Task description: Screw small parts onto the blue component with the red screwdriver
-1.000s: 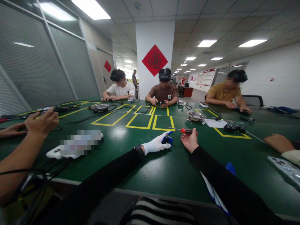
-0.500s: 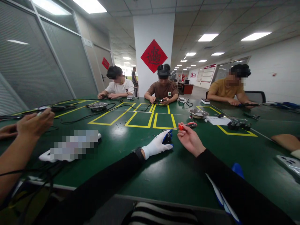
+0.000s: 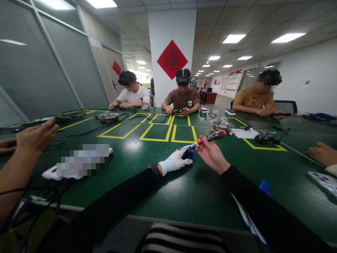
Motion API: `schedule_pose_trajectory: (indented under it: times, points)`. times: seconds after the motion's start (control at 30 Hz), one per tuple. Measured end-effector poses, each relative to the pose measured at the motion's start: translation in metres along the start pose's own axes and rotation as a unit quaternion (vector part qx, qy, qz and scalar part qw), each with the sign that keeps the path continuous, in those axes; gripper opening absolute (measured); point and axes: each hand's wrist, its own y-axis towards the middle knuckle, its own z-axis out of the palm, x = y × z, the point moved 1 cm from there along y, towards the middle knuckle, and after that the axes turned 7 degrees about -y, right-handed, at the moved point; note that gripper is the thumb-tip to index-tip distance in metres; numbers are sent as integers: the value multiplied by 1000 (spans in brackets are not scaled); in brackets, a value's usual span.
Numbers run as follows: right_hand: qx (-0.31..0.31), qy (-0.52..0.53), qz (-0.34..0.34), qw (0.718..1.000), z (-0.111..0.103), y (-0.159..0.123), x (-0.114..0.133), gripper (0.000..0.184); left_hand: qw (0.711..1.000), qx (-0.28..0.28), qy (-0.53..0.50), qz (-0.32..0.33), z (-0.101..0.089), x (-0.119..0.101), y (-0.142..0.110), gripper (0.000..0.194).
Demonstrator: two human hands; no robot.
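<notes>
My left hand [image 3: 177,161], in a white glove with blue fingertips, is closed around a small black part [image 3: 188,153] whose exact kind I cannot make out. Just to its right, my bare right hand [image 3: 210,154] grips a screwdriver [image 3: 217,135] with a red and black handle. The fingers hold the red front end of the handle. Its thin metal shaft points left, over the gloved hand and the black part. Whether the tip touches anything is too small to tell.
A metal bowl [image 3: 222,125], white paper [image 3: 244,133] and several black parts [image 3: 267,138] lie ahead right. Another bowl [image 3: 108,117] stands far left. A white device [image 3: 79,161] is at left, a phone [image 3: 322,184] at right. Co-workers sit around the green table [image 3: 147,200].
The screwdriver's handle has swung up and looks larger, with its shaft now slanting down to the left. My right hand has shifted slightly left; the left hand still holds the black part.
</notes>
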Motion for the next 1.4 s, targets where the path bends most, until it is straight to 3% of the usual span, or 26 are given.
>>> schedule_pose_trajectory:
  times: [0.17, 0.37, 0.47, 0.57, 0.67, 1.07, 1.2, 1.4]
  points:
    - [36, -83, -51, 995, 4, -4, -6, 28, 1000, 9, 27, -5, -2, -2, -3, 53]
    - [67, -98, -58, 991, 12, -9, -9, 20, 1000, -24, -5, 19, 1, 7, -2, 49]
    - [25, -129, -117, 984, 12, -11, -8, 18, 1000, -13, 23, -7, -1, 6, -2, 51]
    - [-36, -189, -202, 960, 11, -15, -5, 18, 998, -2, 60, -22, -4, 2, -3, 52]
    - [-39, -246, -242, 938, 12, -20, -5, 18, 997, 1, 76, -21, -5, -1, -4, 53]
    - [24, -365, -266, 892, 10, -28, -15, 17, 994, 1, 112, -13, -4, -4, -3, 40]
    - [3, -356, -269, 895, 10, -28, -16, 17, 994, 5, 108, -31, -5, -3, -2, 42]
    - [-1, -340, -220, 915, 8, -26, -17, 20, 991, -2, 125, -46, -5, -6, -2, 36]
